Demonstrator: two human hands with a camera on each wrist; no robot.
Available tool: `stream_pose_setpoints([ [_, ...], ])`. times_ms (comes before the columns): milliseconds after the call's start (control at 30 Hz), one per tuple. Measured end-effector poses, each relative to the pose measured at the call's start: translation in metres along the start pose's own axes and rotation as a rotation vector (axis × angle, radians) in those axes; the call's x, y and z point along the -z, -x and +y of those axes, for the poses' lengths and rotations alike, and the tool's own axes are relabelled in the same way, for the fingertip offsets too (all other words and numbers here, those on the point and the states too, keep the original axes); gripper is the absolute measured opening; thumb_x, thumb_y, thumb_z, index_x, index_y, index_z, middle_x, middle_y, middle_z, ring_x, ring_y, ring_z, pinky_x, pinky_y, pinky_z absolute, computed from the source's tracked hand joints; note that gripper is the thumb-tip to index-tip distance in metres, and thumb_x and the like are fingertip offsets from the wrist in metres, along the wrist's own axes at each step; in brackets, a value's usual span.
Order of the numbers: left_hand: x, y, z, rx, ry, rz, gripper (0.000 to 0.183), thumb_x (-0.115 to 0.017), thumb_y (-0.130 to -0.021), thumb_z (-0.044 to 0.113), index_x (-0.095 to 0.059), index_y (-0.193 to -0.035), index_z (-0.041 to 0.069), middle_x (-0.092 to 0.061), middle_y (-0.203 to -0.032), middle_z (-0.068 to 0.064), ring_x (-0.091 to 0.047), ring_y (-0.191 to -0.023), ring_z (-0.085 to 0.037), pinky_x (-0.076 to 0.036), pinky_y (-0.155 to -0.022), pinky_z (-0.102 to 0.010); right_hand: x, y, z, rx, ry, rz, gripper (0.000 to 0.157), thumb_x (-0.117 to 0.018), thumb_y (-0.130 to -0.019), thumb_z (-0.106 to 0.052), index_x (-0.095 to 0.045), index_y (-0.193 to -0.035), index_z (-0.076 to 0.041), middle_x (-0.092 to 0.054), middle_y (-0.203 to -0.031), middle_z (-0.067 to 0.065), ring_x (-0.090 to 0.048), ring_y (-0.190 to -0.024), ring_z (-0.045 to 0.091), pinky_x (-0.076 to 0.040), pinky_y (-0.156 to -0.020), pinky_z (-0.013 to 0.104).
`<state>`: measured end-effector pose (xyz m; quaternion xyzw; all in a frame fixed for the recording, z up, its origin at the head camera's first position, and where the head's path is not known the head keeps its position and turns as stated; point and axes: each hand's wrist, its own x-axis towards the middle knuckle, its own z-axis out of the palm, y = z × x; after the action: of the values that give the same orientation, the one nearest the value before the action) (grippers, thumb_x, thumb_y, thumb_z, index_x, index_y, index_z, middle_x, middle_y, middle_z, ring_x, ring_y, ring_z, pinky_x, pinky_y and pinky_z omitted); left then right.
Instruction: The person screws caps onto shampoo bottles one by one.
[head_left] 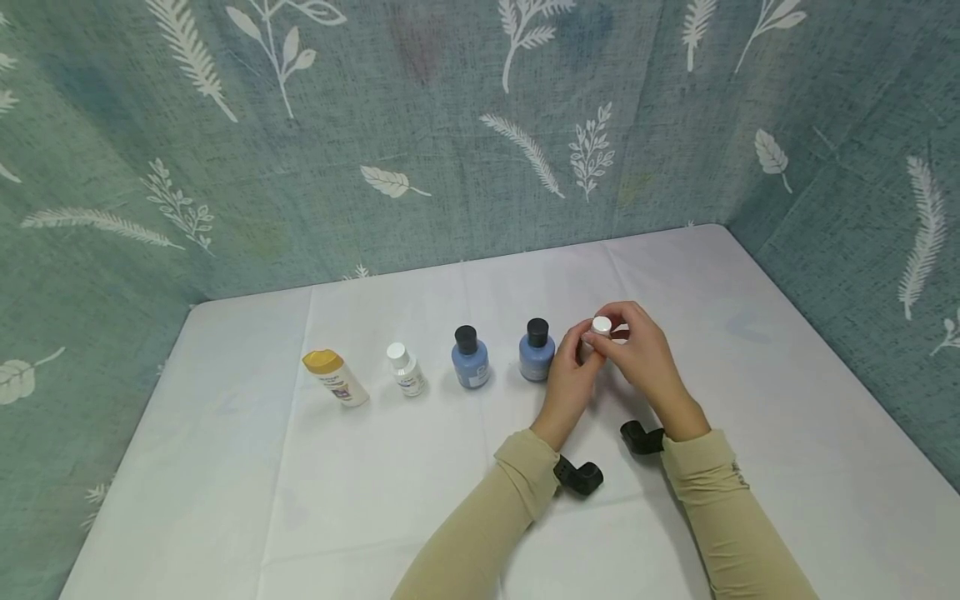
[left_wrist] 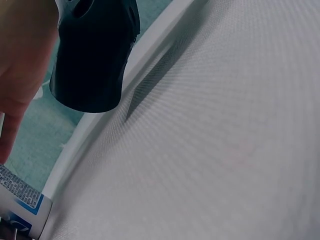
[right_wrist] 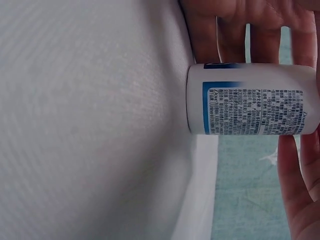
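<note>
A small white bottle with a blue-edged printed label stands upright on the table, its base on the cloth. In the head view only its white cap shows between the two hands. My left hand grips the bottle from the left, fingers curled round its side. From the right, my right hand pinches at the cap with thumb and fingers. The lower part of the same bottle appears at the lower left of the left wrist view. Just left of my left hand stands a blue bottle with a black cap.
Farther left, in a loose row, stand another blue bottle, a small white bottle and a cream bottle with a yellow cap. All are on the white-clothed table. A patterned green curtain borders its back and sides.
</note>
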<state>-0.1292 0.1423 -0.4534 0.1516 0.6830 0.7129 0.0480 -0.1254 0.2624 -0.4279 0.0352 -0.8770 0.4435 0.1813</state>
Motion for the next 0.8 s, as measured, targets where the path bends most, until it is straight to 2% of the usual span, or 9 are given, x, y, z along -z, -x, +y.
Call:
stream_pose_setpoints([
  [67, 0.0004, 0.0021, 0.0072, -0.004, -0.004, 0.008, 0.034, -0.056, -0.088, 0.013, -0.052, -0.122, 0.013, -0.049, -0.124, 0.003, -0.039, -0.119, -0.007, -0.036, -0.094, -0.027, 0.0005, 0.0000, -0.0004, 0.014, 0.003, -0.001, 0.030, -0.070, -0.078, -0.021, -0.057, -0.100, -0.005, -0.054, -0.096, 0.006, -0.049, -0.087, 0.019, -0.047, -0.076, 0.039],
  [333, 0.0020, 0.0041, 0.0103, -0.008, -0.013, 0.008, 0.035, -0.056, -0.088, 0.013, -0.051, -0.122, 0.012, -0.048, -0.127, 0.001, -0.037, -0.121, -0.008, -0.035, -0.096, -0.028, 0.0013, 0.0001, 0.0003, 0.076, 0.039, -0.005, 0.027, -0.071, -0.077, -0.022, -0.062, -0.098, -0.008, -0.053, -0.092, 0.000, -0.051, -0.083, 0.014, -0.048, -0.074, 0.037],
  [600, 0.0016, 0.0026, 0.0108, -0.003, -0.018, 0.008, 0.038, -0.056, -0.087, 0.013, -0.049, -0.124, 0.014, -0.047, -0.128, 0.001, -0.038, -0.120, -0.007, -0.038, -0.093, -0.031, 0.0040, -0.0027, -0.0006, 0.070, 0.049, -0.058, 0.037, -0.070, -0.078, -0.024, -0.060, -0.110, -0.010, -0.054, -0.103, 0.002, -0.051, -0.090, 0.015, -0.047, -0.076, 0.036],
  [800, 0.0016, 0.0006, 0.0115, 0.007, -0.090, 0.006, 0.047, -0.059, -0.085, 0.015, -0.045, -0.130, 0.015, -0.047, -0.130, -0.002, -0.042, -0.117, -0.009, -0.037, -0.094, -0.034, 0.0100, -0.0052, -0.0008, 0.048, -0.010, -0.092, 0.047, -0.067, -0.079, -0.029, -0.054, -0.120, -0.010, -0.051, -0.112, 0.004, -0.048, -0.101, 0.018, -0.045, -0.082, 0.039],
])
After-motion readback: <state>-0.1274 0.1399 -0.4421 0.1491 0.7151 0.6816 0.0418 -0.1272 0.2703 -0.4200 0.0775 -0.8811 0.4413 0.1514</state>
